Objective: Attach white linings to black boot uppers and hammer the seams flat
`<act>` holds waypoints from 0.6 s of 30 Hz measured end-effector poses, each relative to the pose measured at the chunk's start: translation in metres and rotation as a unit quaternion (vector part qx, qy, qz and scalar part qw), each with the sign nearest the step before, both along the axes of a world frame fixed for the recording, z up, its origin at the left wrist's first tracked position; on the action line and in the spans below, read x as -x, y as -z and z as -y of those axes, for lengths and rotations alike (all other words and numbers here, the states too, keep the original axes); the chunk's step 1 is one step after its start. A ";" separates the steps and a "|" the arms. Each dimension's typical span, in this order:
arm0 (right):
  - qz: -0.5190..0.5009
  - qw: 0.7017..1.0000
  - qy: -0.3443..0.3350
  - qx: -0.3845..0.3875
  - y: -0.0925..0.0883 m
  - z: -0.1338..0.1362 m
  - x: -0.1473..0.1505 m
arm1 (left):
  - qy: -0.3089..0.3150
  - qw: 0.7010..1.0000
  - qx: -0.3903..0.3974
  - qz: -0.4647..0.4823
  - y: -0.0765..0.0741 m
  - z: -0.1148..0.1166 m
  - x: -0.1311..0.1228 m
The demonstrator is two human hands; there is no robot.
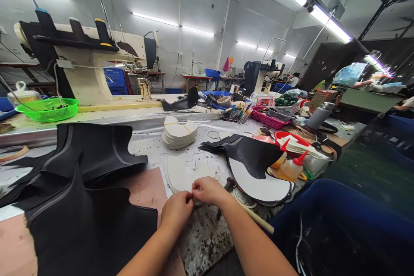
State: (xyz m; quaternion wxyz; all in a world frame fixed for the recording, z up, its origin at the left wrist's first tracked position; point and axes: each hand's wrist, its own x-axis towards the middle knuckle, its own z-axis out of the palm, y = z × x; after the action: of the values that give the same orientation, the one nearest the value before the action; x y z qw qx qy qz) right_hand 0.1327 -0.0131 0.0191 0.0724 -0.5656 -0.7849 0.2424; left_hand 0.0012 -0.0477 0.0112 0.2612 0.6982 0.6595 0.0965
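My left hand (178, 210) and my right hand (210, 191) meet over the worktable, fingertips pinched together. Whatever lies between the fingers is hidden or too small to name. Just beyond them lie flat white curved pieces (181, 171). Farther back stands a stack of white pieces (179, 133) with a yellow band around it. Left of my hands are black sheet pieces (97, 220) with grey seam lines, partly over a pinkish-brown sheet (148, 192). On the right, black pieces (254, 153) with white parts (255, 183) lie in a pile. A hammer (258, 220) rests beside my right forearm.
Bottles with red tips (291, 168) and a red basin (296, 142) stand at the right. A dark blue bin (349, 211) sits at the table's right edge. Behind are a sewing machine (87, 60), a green basket (48, 110) and a pink basket (270, 117).
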 end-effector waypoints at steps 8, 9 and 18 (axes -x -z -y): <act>0.007 1.000 0.005 -0.014 0.001 0.003 0.001 | 0.015 0.999 -0.041 -0.003 0.007 0.000 0.004; 0.006 1.000 0.003 -0.015 0.001 0.003 0.000 | 0.016 0.998 -0.054 -0.008 0.008 0.000 0.005; 0.006 1.000 -0.002 0.003 0.002 0.001 -0.001 | 0.113 0.981 -0.131 -0.086 0.004 -0.010 0.009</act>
State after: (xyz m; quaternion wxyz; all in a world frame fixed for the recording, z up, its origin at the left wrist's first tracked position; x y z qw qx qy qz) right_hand 0.1340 -0.0141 0.0168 0.0652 -0.5657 -0.7859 0.2411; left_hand -0.0074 -0.0377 0.0070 0.1190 0.8023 0.5777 0.0914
